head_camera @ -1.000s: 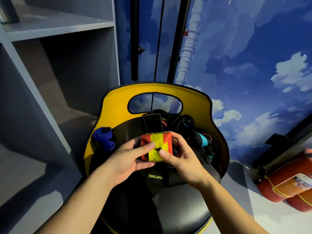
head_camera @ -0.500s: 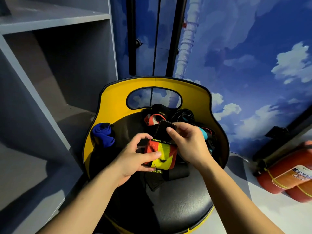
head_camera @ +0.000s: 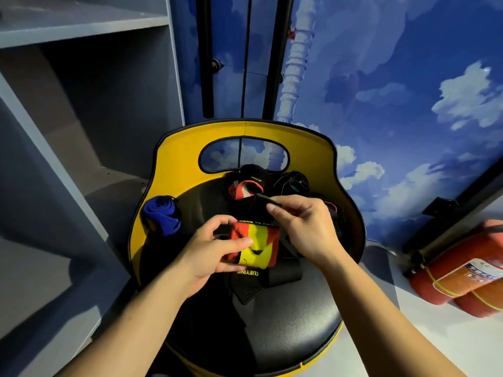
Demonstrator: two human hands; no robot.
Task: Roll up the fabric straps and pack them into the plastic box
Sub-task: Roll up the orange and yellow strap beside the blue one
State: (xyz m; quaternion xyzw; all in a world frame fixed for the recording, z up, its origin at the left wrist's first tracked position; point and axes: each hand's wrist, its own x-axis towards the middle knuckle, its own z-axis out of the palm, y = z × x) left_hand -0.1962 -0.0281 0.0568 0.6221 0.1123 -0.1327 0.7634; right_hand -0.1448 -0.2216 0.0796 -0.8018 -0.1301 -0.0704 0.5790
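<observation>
Strap roll [head_camera: 254, 246] nearly closed, held over the chair seat [head_camera: 285, 322].

Your left hand [head_camera: 209, 254] grips the red-and-yellow roll, fingers curled round it; your right hand [head_camera: 304, 229] has lifted from the roll's face and now pinches the black tail end [head_camera: 265, 200]. Press that tail down to fasten it. No plastic box is in view; a blue roll [head_camera: 162, 216] sits just beside.

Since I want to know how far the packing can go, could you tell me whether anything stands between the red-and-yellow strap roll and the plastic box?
No plastic box shows in this view, so that path cannot be judged. The left hand already grips the red-and-yellow strap roll and the right hand pinches its black end; nothing lies between hands and strap.
</observation>
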